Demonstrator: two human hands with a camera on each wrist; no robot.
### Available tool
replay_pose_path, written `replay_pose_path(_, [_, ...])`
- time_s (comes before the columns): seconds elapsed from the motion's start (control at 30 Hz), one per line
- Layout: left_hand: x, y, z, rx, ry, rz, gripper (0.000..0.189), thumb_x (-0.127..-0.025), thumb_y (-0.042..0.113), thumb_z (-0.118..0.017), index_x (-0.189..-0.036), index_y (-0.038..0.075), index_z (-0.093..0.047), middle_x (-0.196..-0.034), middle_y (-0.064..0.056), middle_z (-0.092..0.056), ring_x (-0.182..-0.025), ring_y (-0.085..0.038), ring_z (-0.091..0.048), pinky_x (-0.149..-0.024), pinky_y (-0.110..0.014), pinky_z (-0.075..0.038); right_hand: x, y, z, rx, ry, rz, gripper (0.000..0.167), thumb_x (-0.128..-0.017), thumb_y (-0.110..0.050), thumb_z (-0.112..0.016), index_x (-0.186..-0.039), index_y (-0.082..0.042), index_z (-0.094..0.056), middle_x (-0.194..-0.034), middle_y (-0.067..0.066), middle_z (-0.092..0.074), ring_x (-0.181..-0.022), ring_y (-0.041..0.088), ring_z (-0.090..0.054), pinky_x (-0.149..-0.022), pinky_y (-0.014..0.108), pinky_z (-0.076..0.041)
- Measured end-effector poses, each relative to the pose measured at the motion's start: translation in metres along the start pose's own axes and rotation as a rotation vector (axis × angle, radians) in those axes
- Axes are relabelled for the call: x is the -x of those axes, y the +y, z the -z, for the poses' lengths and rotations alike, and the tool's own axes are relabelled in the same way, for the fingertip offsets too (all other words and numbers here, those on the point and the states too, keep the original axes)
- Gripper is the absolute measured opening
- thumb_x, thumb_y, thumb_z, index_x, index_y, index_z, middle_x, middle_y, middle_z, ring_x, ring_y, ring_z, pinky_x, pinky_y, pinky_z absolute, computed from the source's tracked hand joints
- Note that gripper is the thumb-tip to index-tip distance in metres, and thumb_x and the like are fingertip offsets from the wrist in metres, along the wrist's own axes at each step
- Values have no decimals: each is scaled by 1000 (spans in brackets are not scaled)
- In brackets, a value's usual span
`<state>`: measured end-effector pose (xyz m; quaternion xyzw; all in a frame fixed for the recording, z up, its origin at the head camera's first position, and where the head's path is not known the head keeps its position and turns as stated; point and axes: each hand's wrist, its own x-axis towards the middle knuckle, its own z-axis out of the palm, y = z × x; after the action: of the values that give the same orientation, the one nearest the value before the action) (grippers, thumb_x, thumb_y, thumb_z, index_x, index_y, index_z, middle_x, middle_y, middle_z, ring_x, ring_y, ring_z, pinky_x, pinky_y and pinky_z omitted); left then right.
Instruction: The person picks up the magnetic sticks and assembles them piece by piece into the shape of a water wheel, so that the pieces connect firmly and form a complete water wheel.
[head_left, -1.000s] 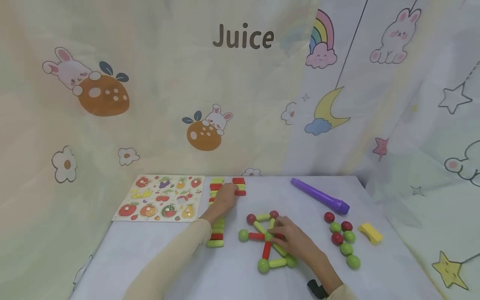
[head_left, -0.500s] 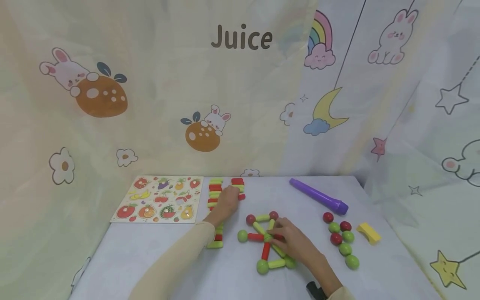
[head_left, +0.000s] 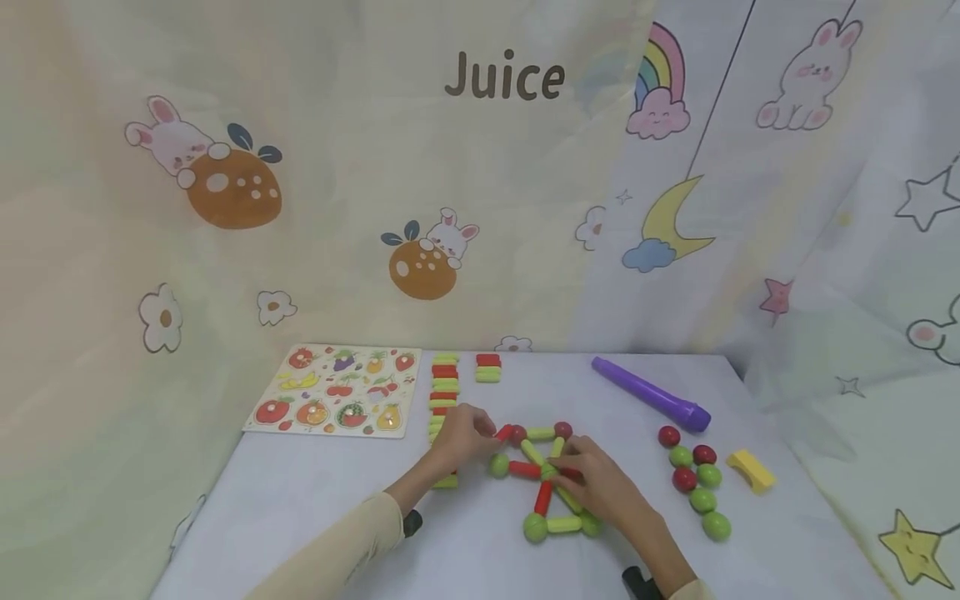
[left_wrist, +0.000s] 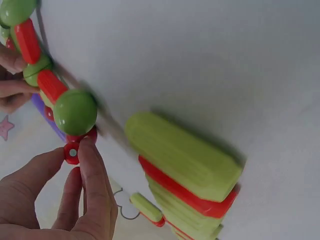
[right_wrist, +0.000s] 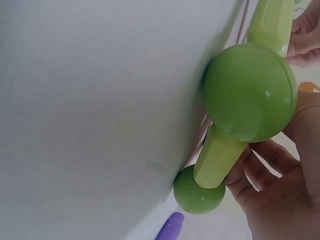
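In the head view my left hand point(head_left: 465, 437) pinches a red magnetic rod point(head_left: 504, 432) by the structure's upper left red ball point(head_left: 517, 434). The rod's end, with a silver disc, faces the left wrist camera between thumb and fingers. My right hand point(head_left: 596, 475) holds the green centre ball point(head_left: 550, 472) of the flat, wheel-like structure between thumb and fingers. Red and green rods radiate from that ball to outer balls, among them a green ball point(head_left: 499, 464) at the left and another green ball point(head_left: 535, 527) at the front. The right hand partly covers the structure's right side.
A long column of red and green rods point(head_left: 444, 385) lies left of the structure, with a short stack point(head_left: 487, 374) behind. Loose red and green balls point(head_left: 684, 479), a yellow block point(head_left: 751, 472) and a purple toy microphone point(head_left: 651, 393) lie right. A fruit puzzle board point(head_left: 333, 390) lies back left.
My left hand has come from the short rod stack toward the structure, bringing a red rod from it. My right hand stays at the centre ball. The head view has shifted slightly.
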<state>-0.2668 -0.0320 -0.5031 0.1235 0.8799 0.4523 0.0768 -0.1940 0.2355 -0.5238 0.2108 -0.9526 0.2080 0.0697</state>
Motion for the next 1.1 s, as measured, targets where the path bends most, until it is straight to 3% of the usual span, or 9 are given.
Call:
replay_pose_path(0.2, [6,-5,-6,25,-19,-5,12,-92,14,-86,-85,13,-76,-85,2,-69,-86,-20,-62,-71,-34,-58,1,2,0,-14,-3,-3,29,-90,-18,-88,-117,-11,-84,-99,-11,-57,-90,5,-49,-77,24,-54])
replay_pose_path(0.43, [13,-1,-13,35,-38,10,17,-91,13,-88,-80,11,-74,-76,1,-68,-74,-18,-64,-67,-33,-57,3,0,1,-21,-21,-19,29,-92,-17,-87,-119,-10,-83,-100,-8,-57,-90,6,-49,-77,24,-53])
replay_pose_path(0.73, [22,2,-19,45,-7,34,19,-93,15,-86,-81,10,-71,-76,-1,-66,-73,-18,-63,-64,-31,-56,1,-1,0,-20,-18,-19,28,-92,-18,-87,-119,-10,-83,-101,-9,-58,-90,5,-50,-77,23,-54])
replay_pose_path(0.93, [24,-2,-19,56,-52,-36,17,-91,21,-89,-93,9,-76,-84,1,-71,-78,-16,-65,-67,-29,-57,0,-3,2,-33,-17,-30,30,-92,-18,-87,-120,-10,-83,-102,-9,-60,-90,5,-50,-78,24,-54])
replay_pose_path(1.1, [27,-5,-17,25,-132,-126,37,-86,20,-93,-117,5,-78,-102,-3,-76,-90,-15,-68,-76,-29,-61,-1,-4,3,-27,-22,-35,29,-92,-18,-87,-120,-10,-83,-101,-9,-60,-90,6,-50,-76,23,-53])
